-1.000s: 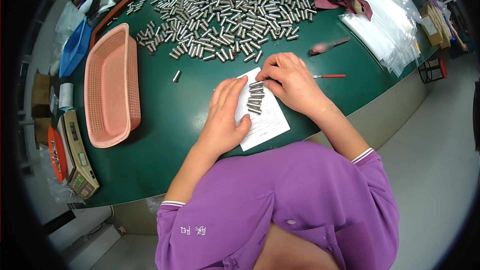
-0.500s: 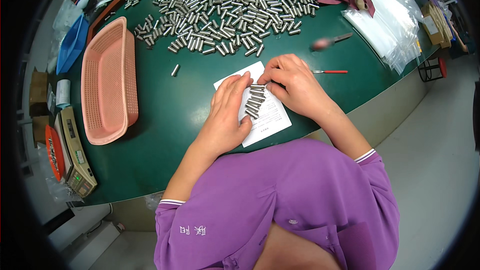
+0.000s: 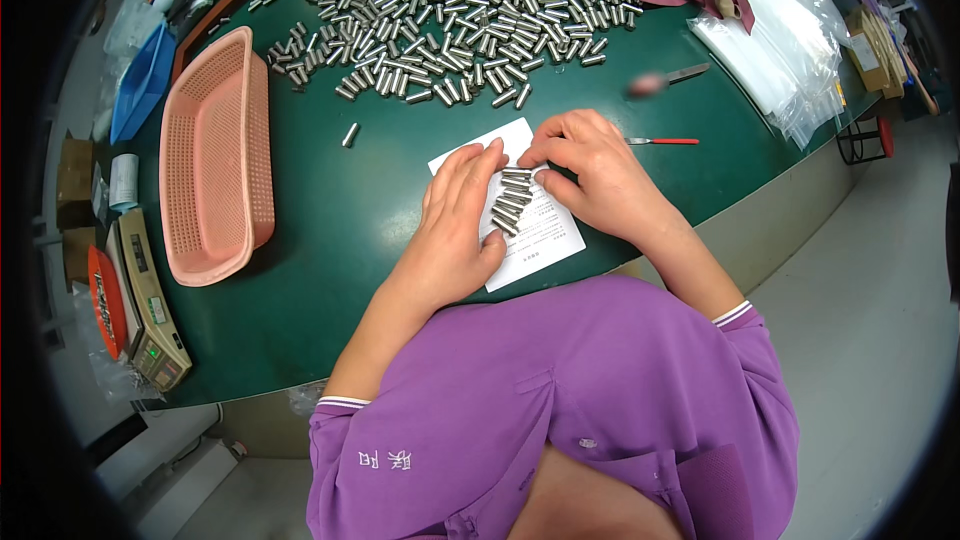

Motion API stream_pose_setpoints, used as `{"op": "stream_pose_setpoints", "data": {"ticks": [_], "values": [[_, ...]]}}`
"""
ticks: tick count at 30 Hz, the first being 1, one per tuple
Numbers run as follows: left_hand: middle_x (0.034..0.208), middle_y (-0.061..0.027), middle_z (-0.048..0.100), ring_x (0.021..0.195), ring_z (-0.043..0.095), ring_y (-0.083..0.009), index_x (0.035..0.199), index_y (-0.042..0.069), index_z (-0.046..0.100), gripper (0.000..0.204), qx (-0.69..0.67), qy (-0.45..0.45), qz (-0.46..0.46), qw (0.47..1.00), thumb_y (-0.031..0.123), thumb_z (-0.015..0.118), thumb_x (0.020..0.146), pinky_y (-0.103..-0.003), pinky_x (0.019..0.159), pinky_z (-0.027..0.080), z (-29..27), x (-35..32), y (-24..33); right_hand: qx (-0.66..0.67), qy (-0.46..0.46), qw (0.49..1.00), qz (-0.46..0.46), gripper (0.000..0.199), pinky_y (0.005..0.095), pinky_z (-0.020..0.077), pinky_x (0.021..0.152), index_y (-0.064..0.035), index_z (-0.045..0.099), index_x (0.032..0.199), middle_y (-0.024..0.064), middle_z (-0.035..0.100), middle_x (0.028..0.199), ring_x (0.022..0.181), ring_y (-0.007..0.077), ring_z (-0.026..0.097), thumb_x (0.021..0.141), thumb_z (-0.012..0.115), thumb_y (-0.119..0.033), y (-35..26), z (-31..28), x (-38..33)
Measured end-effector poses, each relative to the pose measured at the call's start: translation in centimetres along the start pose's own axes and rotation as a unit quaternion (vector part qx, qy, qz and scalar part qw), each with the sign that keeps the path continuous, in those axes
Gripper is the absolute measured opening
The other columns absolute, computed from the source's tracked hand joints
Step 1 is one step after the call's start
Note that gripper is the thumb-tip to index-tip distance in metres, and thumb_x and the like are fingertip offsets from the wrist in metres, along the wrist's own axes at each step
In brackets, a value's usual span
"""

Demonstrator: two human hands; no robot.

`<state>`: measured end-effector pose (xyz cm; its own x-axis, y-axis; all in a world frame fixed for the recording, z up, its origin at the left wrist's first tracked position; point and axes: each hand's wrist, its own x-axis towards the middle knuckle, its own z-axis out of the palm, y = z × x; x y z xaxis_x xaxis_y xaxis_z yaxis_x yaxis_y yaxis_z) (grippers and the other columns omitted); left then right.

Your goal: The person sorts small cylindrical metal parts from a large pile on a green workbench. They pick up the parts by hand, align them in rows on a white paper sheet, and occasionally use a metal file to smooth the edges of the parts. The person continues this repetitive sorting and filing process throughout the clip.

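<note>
A short row of steel pins [image 3: 511,202] lies side by side on a printed white sheet [image 3: 540,250] near the table's front edge. Along the left of the row rests my left hand [image 3: 455,225], open, its fingers stretched together and its thumb apart at the near end. My right hand [image 3: 600,168] is at the row's far right end, fingers bent. A gap shows between its thumb and index finger, and I see nothing held in it. The left fingers partly cover the sheet and perhaps some pin ends.
A large heap of steel pins [image 3: 460,20] spreads across the green table's far side. One loose pin [image 3: 350,135] lies apart. At left stand a pink basket [image 3: 262,140] and a scale [image 3: 150,300]. Right of my hands are a red-handled tool [image 3: 670,141], a knife-like blade [image 3: 688,73] and plastic bags [image 3: 765,50].
The view has shifted very slightly. Both hands and the row of pins keep the same places on the sheet.
</note>
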<state>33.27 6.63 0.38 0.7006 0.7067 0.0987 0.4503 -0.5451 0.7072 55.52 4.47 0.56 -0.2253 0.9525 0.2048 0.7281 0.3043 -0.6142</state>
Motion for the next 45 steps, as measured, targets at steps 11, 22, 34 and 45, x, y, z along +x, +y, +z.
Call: {"op": "stream_pose_setpoints", "data": {"ticks": [11,22,34,45], "values": [[0.140,-0.0144,0.051,0.141,0.032,-0.0365,0.153,0.003,0.025,0.091,0.000,0.015,0.000,1.000,-0.001,0.065,0.071,-0.047,0.118,0.022,0.3,0.1,-0.3,0.000,0.014,0.999,-0.036,0.024,0.0418,0.0417,0.097,-0.0130,0.071,0.101,0.0039,0.059,0.108,0.112,0.0268,0.053,0.078,0.071,-0.007,-0.5,-0.2,-0.1],[0.140,-0.0153,0.050,0.140,0.033,-0.0367,0.151,0.002,0.027,0.087,0.002,0.042,0.035,0.999,0.003,0.067,0.074,-0.049,0.115,0.026,0.8,0.7,-0.9,-0.013,0.024,0.999,-0.042,0.031,0.0421,0.0419,0.094,-0.0138,0.068,0.105,0.0047,0.058,0.109,0.110,0.0282,0.053,0.076,0.074,-0.006,0.2,-0.2,-0.5],[0.139,-0.0157,0.050,0.139,0.034,-0.0363,0.151,0.001,0.027,0.085,0.012,0.059,0.041,0.997,0.007,0.066,0.076,-0.049,0.114,0.026,1.2,1.4,-1.4,-0.010,0.037,0.999,-0.036,0.027,0.0423,0.0418,0.096,-0.0127,0.068,0.104,0.0040,0.058,0.110,0.113,0.0269,0.053,0.078,0.072,-0.007,0.6,-0.1,-0.2],[0.137,-0.0157,0.054,0.140,0.034,-0.0375,0.151,0.002,0.029,0.084,0.011,0.074,0.029,0.997,0.006,0.067,0.076,-0.049,0.117,0.025,1.4,1.6,-1.5,-0.032,0.058,0.996,-0.057,0.023,0.0411,0.0434,0.094,-0.0136,0.072,0.097,0.0029,0.060,0.105,0.109,0.0261,0.055,0.076,0.072,-0.005,1.0,-0.3,-0.4]]}}
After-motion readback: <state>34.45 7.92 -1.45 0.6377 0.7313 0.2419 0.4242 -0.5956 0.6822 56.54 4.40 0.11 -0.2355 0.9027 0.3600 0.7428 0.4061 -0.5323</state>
